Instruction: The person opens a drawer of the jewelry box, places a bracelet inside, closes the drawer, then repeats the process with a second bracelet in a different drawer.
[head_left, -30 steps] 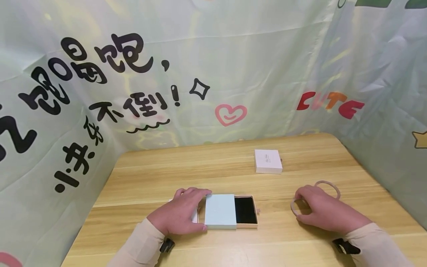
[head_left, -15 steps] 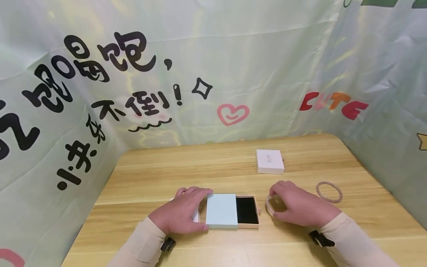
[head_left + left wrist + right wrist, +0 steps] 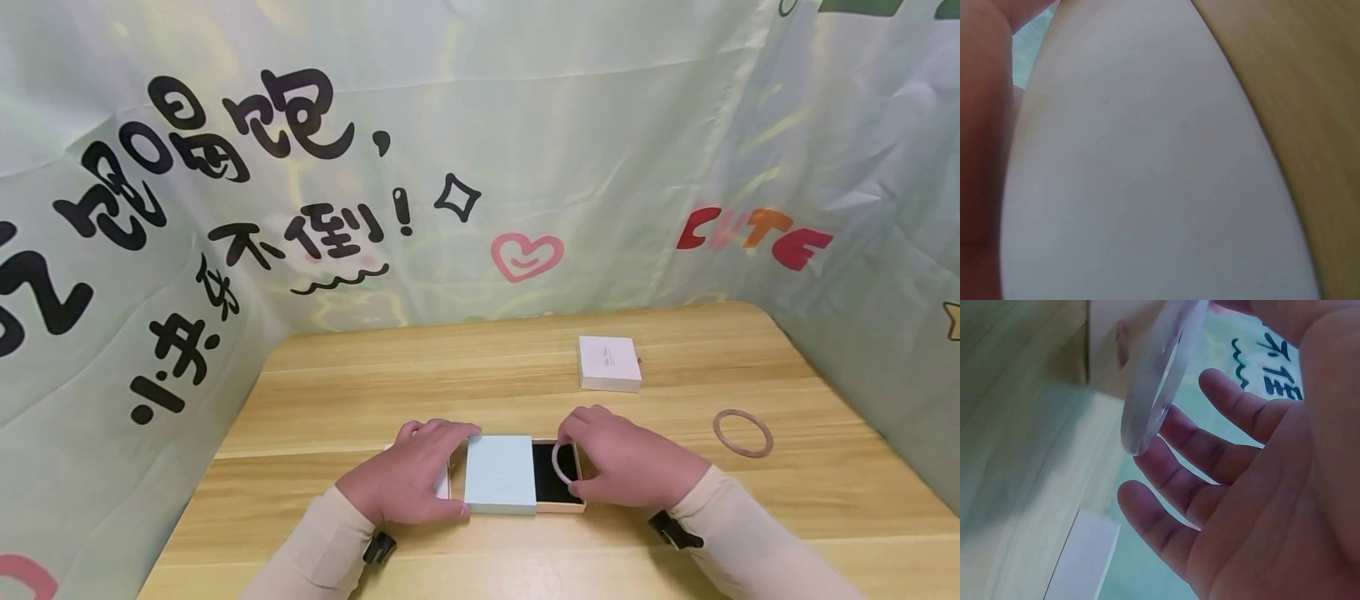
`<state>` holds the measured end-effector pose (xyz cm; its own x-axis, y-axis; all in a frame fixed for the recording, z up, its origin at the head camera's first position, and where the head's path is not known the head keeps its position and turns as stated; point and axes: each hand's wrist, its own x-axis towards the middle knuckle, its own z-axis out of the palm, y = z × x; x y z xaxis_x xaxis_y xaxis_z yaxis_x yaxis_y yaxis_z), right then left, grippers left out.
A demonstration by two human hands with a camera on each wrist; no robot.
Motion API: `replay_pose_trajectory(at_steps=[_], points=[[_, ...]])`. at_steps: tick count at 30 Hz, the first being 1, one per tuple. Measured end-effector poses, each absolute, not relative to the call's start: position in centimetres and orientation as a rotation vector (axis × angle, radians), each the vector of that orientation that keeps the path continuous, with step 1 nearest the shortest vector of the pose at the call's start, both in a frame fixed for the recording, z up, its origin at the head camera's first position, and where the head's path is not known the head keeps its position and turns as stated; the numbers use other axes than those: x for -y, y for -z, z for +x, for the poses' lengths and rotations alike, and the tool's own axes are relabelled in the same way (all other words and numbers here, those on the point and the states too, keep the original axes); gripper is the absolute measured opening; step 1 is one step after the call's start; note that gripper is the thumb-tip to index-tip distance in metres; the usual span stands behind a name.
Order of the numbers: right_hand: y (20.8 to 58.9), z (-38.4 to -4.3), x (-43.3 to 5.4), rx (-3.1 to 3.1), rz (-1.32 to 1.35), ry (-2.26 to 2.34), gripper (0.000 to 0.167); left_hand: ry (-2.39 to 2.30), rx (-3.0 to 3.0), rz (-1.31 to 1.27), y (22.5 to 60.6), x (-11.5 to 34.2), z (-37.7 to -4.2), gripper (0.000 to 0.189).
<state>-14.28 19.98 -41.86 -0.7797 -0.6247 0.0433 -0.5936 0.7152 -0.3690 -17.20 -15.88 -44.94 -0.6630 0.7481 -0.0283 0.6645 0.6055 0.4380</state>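
My left hand holds the left end of a light blue box between thumb and fingers. From the box's right end a drawer with a peach-toned rim sticks out, lined with a black pad. Above that pad, my right hand pinches a pale bangle, which stands tilted over the drawer. The right wrist view shows the same bangle close up, near the fingertips. Beneath my left hand lies a white box, mostly covered in the head view.
A second bangle lies flat on the wooden table at the right. Farther back stands a closed white box with small print on its lid. Printed cloth hangs around the table's back and sides.
My right hand has carried one bangle leftward from beside the other bangle to over the black-lined drawer. My left hand has kept its place at the light blue box.
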Motion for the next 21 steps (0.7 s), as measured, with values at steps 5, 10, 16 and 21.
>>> replay_pose_trajectory(at_steps=[5, 10, 16, 21], points=[[41.8, -14.4, -18.4, -2.84, -1.057, 0.507, 0.04, -0.58, -2.629, 1.176, 44.9, 15.9, -17.2, 0.098], [42.1, -14.6, -17.4, -2.849, -1.101, 0.473, 0.037, -0.572, -2.635, 1.171, 44.9, 15.8, -17.3, 0.098], [42.1, -14.6, -16.8, -2.85, -1.099, 0.451, 0.039, -0.562, -2.635, 1.168, 44.9, 15.8, -17.3, 0.098], [42.2, -14.6, -16.9, -2.85, -1.115, 0.451, 0.041, -0.563, -2.634, 1.154, 44.9, 15.8, -17.3, 0.099]])
